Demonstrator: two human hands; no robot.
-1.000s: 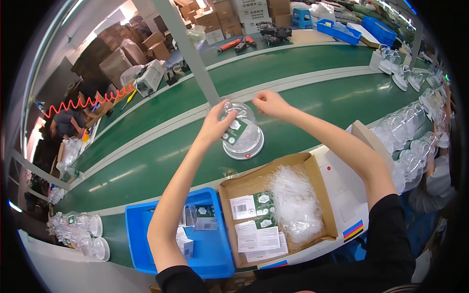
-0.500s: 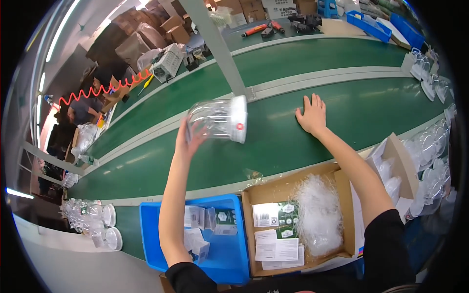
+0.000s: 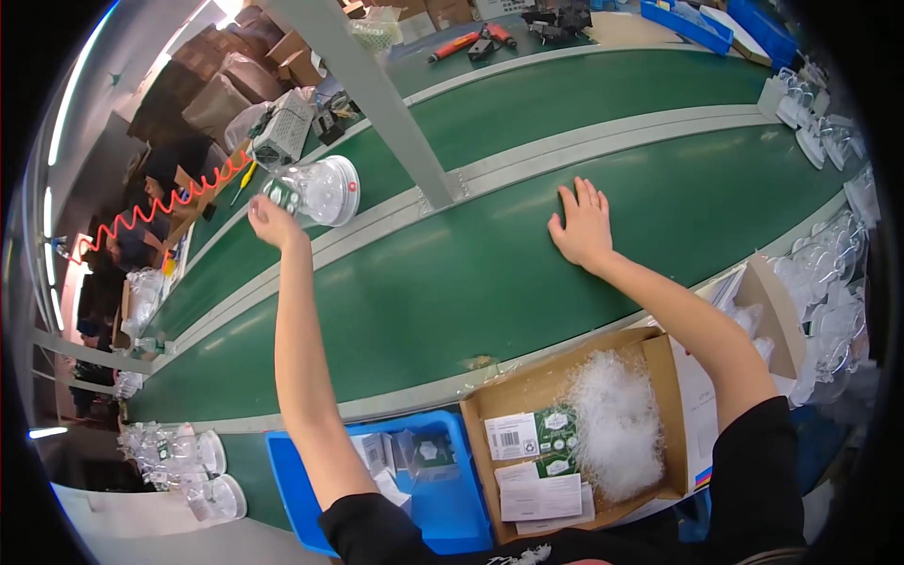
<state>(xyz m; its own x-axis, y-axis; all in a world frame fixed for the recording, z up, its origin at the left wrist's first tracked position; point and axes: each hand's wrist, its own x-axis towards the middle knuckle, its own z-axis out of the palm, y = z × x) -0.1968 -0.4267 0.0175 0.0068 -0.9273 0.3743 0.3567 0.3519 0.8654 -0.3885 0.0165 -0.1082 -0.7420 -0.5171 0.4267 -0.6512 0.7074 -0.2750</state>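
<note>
My left hand (image 3: 271,222) is closed at the narrow, labelled end of a clear plastic jar (image 3: 313,191) with a wide white round end. The jar is tilted on its side over the far green belt, and its white end points right. Part of my left fingers is hidden behind the hand and the jar. My right hand (image 3: 584,226) rests flat on the near green belt (image 3: 443,282), fingers stretched out and holding nothing.
Close to me stand a blue bin (image 3: 443,513) with small boxes and a cardboard box (image 3: 556,353) with printed cards and white shredded filler (image 3: 617,428). Clear containers stand at left (image 3: 193,450) and right. A grey post (image 3: 377,104) rises between the belts.
My left hand has carried the jar leftward and away, from over the near belt to over the far belt. My right hand still lies on the near belt.
</note>
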